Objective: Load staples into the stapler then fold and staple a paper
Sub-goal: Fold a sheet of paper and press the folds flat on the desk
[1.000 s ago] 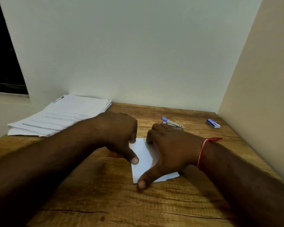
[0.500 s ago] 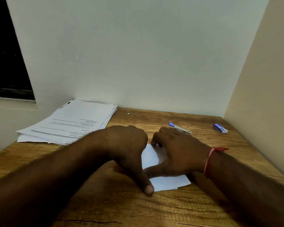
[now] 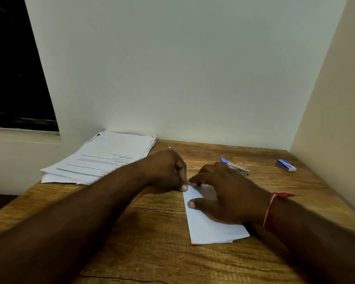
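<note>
A folded white paper [image 3: 211, 230] lies flat on the wooden table [image 3: 152, 253]. My right hand [image 3: 230, 193] rests on its upper half, fingers spread, with the thumb on the left folded edge. My left hand [image 3: 164, 171] has its fingers curled, and its thumb tip presses the paper's far left corner, next to my right fingertips. Just behind my right hand lies the small metal stapler [image 3: 237, 168] with a blue end, partly hidden by it. A blue staple box [image 3: 286, 165] lies further right.
A stack of printed sheets [image 3: 103, 158] sits at the back left of the table. A tiny metal piece [image 3: 169, 146] lies near the back wall. Walls close in the table at the back and on the right.
My left thumb has slid from the near end of the fold up to its far corner. My right thumb has come onto the left edge. The paper's near half now lies uncovered.
</note>
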